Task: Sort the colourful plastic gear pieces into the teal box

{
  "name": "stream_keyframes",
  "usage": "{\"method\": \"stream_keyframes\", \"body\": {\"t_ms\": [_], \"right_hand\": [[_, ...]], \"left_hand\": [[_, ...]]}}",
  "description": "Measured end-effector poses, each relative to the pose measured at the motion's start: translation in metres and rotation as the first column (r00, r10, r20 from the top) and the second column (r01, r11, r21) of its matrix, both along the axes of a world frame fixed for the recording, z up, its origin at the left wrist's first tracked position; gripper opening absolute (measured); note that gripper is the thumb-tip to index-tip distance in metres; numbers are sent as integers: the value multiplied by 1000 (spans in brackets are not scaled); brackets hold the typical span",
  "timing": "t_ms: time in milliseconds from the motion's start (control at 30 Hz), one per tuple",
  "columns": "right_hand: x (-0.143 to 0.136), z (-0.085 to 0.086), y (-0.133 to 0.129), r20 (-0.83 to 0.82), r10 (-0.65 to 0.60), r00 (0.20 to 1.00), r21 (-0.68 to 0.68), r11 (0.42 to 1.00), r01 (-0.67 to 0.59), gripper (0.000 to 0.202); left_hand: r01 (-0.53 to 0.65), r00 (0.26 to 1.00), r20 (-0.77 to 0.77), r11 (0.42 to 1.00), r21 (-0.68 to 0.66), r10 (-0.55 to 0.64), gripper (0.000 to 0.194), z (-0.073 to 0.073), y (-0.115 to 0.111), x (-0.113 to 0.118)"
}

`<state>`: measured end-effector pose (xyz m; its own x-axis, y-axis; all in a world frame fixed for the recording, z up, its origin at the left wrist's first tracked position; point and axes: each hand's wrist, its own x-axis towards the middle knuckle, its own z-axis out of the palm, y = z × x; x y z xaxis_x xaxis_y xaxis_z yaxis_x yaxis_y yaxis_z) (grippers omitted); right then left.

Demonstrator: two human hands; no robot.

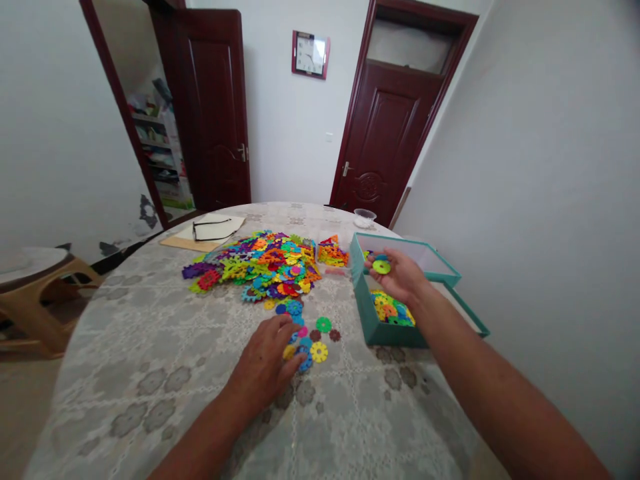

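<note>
My right hand [400, 275] is over the open green box [395, 335], its fingers closed on a yellow-green disc [381, 267]; a bit of blue shows behind that disc. Inside the box lie many notched discs [390, 308], mostly yellow, orange and blue. On the table my left hand [267, 355] rests with fingers apart over a few loose blue and yellow discs [305, 362]. Just right of it lie a yellow disc [319, 352], a green disc [324, 325] and two brown ones [335, 335]. A large colourful heap of pieces [270, 263] lies beyond my left hand.
A clear container of orange and yellow pieces [333, 253] stands between heap and box. Black glasses [215, 230] lie on paper at the back left. A clear bowl [365, 217] sits near the far edge of the patterned tablecloth [165, 333]. A stool [45, 300] stands left.
</note>
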<state>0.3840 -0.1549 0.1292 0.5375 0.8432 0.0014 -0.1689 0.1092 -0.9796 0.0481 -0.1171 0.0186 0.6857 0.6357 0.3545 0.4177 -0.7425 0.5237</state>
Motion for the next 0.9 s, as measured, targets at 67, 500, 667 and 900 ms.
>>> {"method": "stream_keyframes", "body": {"t_ms": [67,500,667,900], "right_hand": [[33,16,16,-81,-176,981,-96,981,168,13],[-23,-6,-6,484,67,873,-25,998,-63,21],[-106,-58,-40,846,495,199,-473,869,-147,25],[-111,-94,-34,760,650,-27,-630,746,215,21]], "left_hand": [[-22,997,-73,1000,3,22,48,-3,-2,1],[60,943,-330,998,18,-51,43,5,-5,-3],[76,936,-347,996,40,-58,43,6,-7,-2],[34,934,-357,998,61,-11,31,3,-5,-2]]}}
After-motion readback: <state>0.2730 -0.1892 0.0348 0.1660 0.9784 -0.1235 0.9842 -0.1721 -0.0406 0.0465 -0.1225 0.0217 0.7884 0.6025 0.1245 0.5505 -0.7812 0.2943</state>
